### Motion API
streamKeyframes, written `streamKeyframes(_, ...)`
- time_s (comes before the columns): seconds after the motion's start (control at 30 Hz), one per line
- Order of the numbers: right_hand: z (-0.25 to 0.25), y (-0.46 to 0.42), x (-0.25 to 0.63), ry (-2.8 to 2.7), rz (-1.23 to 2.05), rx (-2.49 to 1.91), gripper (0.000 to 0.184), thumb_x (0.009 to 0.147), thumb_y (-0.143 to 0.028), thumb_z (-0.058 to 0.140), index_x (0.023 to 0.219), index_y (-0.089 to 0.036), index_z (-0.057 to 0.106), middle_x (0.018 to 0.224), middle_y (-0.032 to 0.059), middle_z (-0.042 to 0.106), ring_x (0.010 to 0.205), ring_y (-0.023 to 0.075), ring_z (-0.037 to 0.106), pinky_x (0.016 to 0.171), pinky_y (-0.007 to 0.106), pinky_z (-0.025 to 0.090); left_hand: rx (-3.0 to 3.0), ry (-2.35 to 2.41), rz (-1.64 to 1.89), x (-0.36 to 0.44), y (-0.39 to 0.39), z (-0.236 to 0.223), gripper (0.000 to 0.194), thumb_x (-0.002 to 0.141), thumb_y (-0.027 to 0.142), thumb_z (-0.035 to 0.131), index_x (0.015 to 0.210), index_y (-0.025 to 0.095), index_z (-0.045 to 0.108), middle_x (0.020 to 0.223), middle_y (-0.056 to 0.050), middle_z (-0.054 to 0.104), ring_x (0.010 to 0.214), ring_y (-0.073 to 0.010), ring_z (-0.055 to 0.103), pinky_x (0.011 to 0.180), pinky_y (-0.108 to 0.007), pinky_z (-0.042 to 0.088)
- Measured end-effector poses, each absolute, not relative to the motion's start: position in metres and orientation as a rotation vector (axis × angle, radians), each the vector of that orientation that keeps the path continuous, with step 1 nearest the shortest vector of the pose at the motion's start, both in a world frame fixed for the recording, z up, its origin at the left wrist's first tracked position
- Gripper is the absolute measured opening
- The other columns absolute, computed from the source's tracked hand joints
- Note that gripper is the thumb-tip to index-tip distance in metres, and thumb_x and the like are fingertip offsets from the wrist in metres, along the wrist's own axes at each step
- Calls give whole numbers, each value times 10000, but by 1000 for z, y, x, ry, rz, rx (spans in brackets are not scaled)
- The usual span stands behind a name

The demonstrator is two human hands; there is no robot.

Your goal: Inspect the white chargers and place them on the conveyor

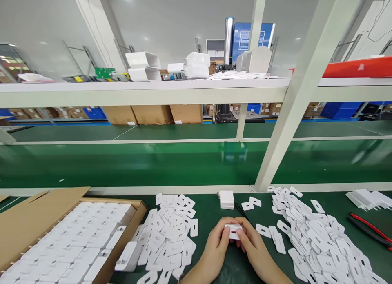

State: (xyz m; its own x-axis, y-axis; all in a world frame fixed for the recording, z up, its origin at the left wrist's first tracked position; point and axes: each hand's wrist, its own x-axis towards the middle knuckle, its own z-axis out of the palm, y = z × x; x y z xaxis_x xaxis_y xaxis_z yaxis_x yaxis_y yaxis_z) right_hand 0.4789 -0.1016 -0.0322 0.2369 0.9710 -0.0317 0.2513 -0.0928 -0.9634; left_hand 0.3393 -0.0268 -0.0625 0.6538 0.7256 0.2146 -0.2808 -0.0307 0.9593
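Both hands meet at the bottom centre of the head view, over the green bench. My left hand (218, 242) and my right hand (251, 242) are closed on the two sides of one small white plastic charger housing (233, 231). Each thumb presses on its near face, where a dark rectangular slot shows. The fingers behind it are mostly hidden. Just beyond the hands stands a white plug charger (227, 200), with a thin black stick-like tool (241, 210) beside it. A few loose white slotted plates (263, 230) lie right of my right hand.
Slotted white plates form a left pile (171, 235) and a larger right pile (321, 239). An open cardboard box (139, 212) holds rows of white housings at far left. Red-and-black pliers (370, 231) lie at right, near white chargers (369, 199). A slanted white post (288, 125) rises behind.
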Motion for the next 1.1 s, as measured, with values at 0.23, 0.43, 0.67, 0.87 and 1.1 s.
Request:
streamKeyframes(0.23,-32,-103,477,-1207,920,-1567,553,987,-734,510,1145,-221,645,765,-7,578,690,176,538,683,309,462,1480,444,845,338,-27,-64,487,1095,569,362,1167,196,667,1085,-81,702,891,-192,663,807,-305,542)
streamKeyframes(0.43,-32,-103,477,-1203,940,-1535,537,982,-718,531,1171,-228,642,814,2,590,710,181,546,687,311,466,1547,461,881,337,-26,-65,482,1102,551,348,1157,194,667,1119,-100,714,1014,-221,674,888,-323,537)
streamKeyframes(0.67,-38,-103,479,-1161,966,-1498,484,995,-687,541,1181,-247,620,944,16,635,802,190,579,715,304,466,1593,442,892,335,-27,-65,417,1115,473,364,1205,201,666,1192,-109,696,1102,-227,655,990,-352,517)
streamKeyframes(0.87,-37,-103,477,-1125,941,-1501,472,1015,-692,491,1128,-250,617,1030,31,653,910,213,619,786,316,494,1684,434,911,333,-29,-64,368,1109,428,423,1241,222,697,1169,-94,697,1071,-222,645,959,-352,504)
streamKeyframes(1.1,-35,-103,476,-1151,914,-1493,489,989,-705,535,1083,-233,624,978,39,670,890,220,641,804,327,508,1672,441,916,333,-31,-63,374,1114,422,420,1213,218,718,1163,-89,716,1051,-215,632,964,-353,497)
